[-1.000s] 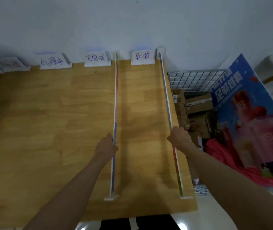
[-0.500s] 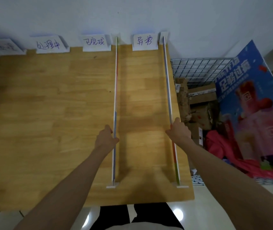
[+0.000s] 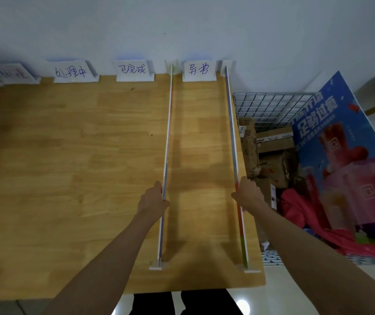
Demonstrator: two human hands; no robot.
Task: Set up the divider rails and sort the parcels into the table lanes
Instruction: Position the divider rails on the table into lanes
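While both arms reach out over the light wooden tabletop [image 3: 68, 167], I see my left hand [image 3: 152, 202] gripping the thin upright divider rail on the left [image 3: 168, 142], fingers curled over its top edge. My right hand [image 3: 248, 193] grips the thin upright divider rail by the table's right edge [image 3: 232, 133] the same way. Both rails run from the white wall [image 3: 182, 26] to the near table edge, each standing in a small white foot [image 3: 158, 267] at the near end. They lie roughly parallel, with one narrow lane between them.

Four white handwritten label cards stand along the wall. Lane card [image 3: 199, 70] reads 异常. Next card to its left [image 3: 133, 70] reads 已完成, then one [image 3: 72, 72] reading 处理中. The far-left card [image 3: 11, 73] is too blurred to read.

The parcels, brown cardboard boxes [image 3: 273, 142], sit in a wire mesh basket [image 3: 270, 105] right of the table, off the lanes. One brown wrapped parcel [image 3: 248, 146] has a white tag reading 4596. A blue poster board [image 3: 346, 142] with large white Chinese text and a red drink picture leans against the basket; I can't read its text reliably. Red fabric [image 3: 295, 208] lies below it.
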